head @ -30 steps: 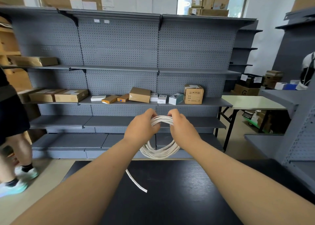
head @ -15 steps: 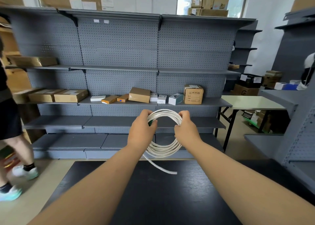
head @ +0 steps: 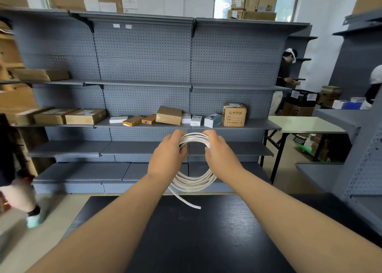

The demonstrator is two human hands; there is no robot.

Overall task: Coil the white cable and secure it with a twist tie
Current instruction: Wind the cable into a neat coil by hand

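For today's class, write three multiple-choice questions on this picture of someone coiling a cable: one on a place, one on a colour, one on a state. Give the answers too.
1. Where is the cable coil?
A) lying on a shelf
B) held up above the table
C) on the floor

2. What colour is the table?
A) white
B) black
C) green

3. How is the cable's loose end?
A) hanging free under the coil
B) plugged into a socket
C) knotted round a wrist

Answers:
1 B: the left hand and right hand grip its top in the air.
2 B: its top is black.
3 A: it curves down with nothing holding it.
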